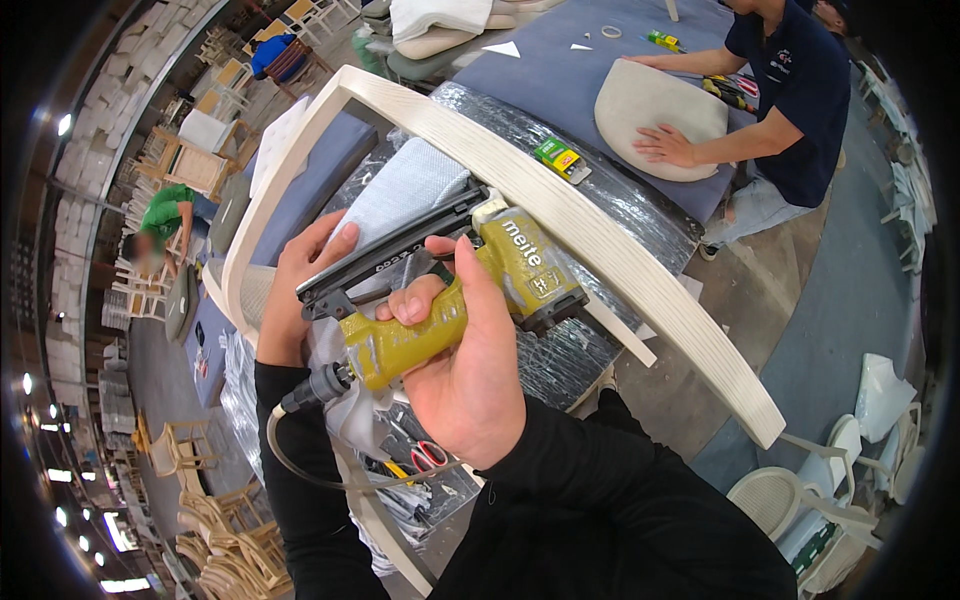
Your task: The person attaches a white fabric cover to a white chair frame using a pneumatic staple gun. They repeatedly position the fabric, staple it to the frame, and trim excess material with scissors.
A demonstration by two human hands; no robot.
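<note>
My right hand (465,370) is wrapped round the grip of a scuffed yellow pneumatic nail gun (405,340) with a black magazine. A thin air hose (300,465) hangs from the gun's rear fitting. Behind the magazine, my left hand (295,285) has its fingers curled at the lower edge of a light grey woven-fabric panel (415,185); what lies inside its grasp is hidden. A pale wooden chair frame (560,205) stands around both hands, its long curved rail sloping from upper left to lower right.
The plastic-wrapped bench (640,215) carries a small green-and-yellow box (562,158) and red-handled scissors (430,457). Across it, a co-worker (790,110) in a dark shirt rests both hands on a beige seat cushion (660,115). Chairs (800,490) stand at lower right.
</note>
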